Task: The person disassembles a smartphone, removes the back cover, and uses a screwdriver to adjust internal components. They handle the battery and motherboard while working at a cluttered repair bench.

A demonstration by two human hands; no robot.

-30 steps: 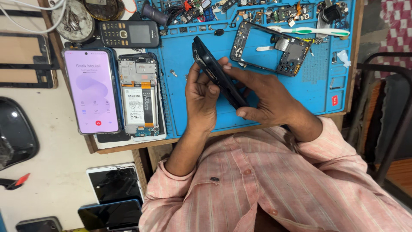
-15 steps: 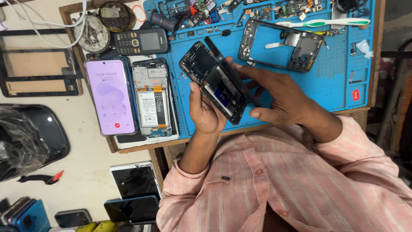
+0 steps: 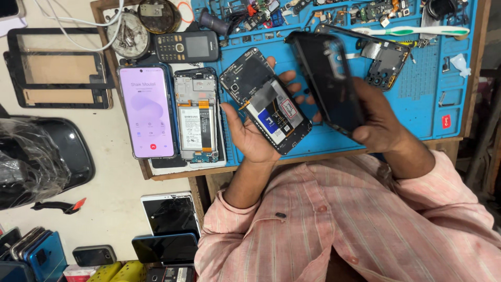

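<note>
Black back cover (image 3: 329,83) off, opened phone (image 3: 266,102) in hand above the blue mat (image 3: 428,99).
Left hand (image 3: 250,133) cradles the phone at centre; right hand (image 3: 378,122) grips the cover at 2 o'clock, best kept clear of the internals. A cluttered wooden counter (image 3: 172,172) carries a lit phone (image 3: 147,112) at 9 o'clock.

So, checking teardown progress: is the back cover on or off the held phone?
Off: the opened phone shows its battery; right hand holds the back cover apart.

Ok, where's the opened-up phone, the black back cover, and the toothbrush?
Opened black phone with exposed battery (image 3: 271,107), head view, on its battery.
Black plastic back cover (image 3: 329,83), head view, on its inner face.
White and green toothbrush (image 3: 412,31), head view, on its handle.
</note>
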